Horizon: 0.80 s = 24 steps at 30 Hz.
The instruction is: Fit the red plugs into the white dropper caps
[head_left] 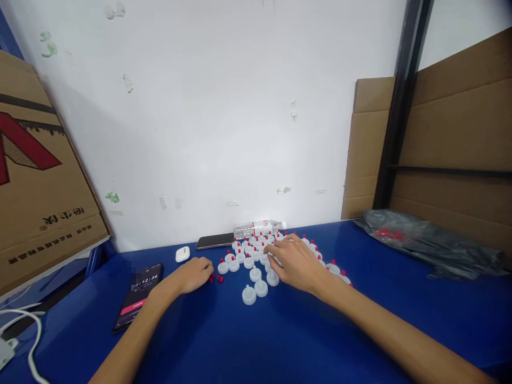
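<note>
My left hand (196, 274) is low over the blue table with its fingers curled down and closed beside several small red caps (220, 279). Whatever its fingertips hold is hidden. My right hand (295, 262) reaches over a cluster of white round lids with nozzles (248, 261), thumb and index finger bent close together. What they pinch among the lids cannot be made out. Most lids in the cluster carry a red tip. Nearest me, a white lid (248, 295) and a few beside it have bare nozzles. My right hand covers part of the cluster.
A clear bottle (256, 229) lies by the wall, next to a dark phone (215, 241). A white earbud case (183, 254) and a lit phone (138, 298) are left. A grey plastic bag (424, 242) lies right. White cables (38, 341) and cardboard (44, 176) edge the left side.
</note>
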Available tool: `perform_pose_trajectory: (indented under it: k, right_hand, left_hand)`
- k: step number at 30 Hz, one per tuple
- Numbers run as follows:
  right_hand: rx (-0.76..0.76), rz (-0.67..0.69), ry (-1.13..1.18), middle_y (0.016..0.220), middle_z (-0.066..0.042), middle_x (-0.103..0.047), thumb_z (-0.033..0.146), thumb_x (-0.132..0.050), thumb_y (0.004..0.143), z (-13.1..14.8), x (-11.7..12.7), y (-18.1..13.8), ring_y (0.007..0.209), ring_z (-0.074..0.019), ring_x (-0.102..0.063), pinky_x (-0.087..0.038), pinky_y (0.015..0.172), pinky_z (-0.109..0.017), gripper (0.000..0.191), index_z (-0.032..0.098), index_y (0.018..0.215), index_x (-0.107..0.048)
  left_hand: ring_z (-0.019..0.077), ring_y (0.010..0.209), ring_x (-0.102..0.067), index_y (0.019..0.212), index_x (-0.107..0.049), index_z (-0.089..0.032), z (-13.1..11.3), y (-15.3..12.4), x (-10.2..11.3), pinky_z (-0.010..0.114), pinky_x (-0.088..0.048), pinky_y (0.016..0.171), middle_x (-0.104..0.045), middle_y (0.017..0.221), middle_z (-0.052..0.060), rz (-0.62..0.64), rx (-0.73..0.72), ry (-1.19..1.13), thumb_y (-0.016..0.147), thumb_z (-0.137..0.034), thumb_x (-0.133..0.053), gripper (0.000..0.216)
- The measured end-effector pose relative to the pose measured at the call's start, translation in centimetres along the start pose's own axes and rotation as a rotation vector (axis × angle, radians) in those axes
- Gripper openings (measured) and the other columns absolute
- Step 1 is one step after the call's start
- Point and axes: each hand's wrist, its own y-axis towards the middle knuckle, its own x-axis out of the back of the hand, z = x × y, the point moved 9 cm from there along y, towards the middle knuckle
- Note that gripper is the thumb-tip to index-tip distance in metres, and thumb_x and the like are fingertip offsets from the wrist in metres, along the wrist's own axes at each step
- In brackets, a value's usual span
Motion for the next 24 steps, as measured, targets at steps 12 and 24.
perform_pose_trajectory:
  k: [12, 24]
  right_hand:
    - [0.062, 0.065, 0.07, 0.066, -0.004, -0.069, 0.035, -0.042, 0.102, 0.4, -1.9, -0.3, 0.07, -0.0197, -0.064, -0.038, 0.084, -0.036, 0.046, 0.019, 0.066, -0.064]
    - [0.014, -0.136, 0.197, 0.092, -0.006, -0.075, 0.029, -0.049, 0.101, -1.0, -0.3, 0.0, 0.087, -0.0202, -0.068, -0.043, 0.083, -0.032, 0.023, 0.021, 0.105, -0.07]
  left_hand:
    - [0.0163, 0.06, -0.045, 0.06, -0.036, -0.021, -2.3, -0.5, 2.8, 0.03, -0.024, 0.058, -0.049, 0.06, -0.001, -0.189, -0.083, 0.04, 0.089, -0.024, -0.032, 0.029]
    - [0.0152, 0.056, -0.043, 0.064, -0.041, -0.022, -7.5, -2.1, 3.4, 0.03, -0.023, 0.058, -0.05, 0.057, -0.003, -0.315, -0.221, 0.052, 0.092, -0.025, -0.035, 0.028]
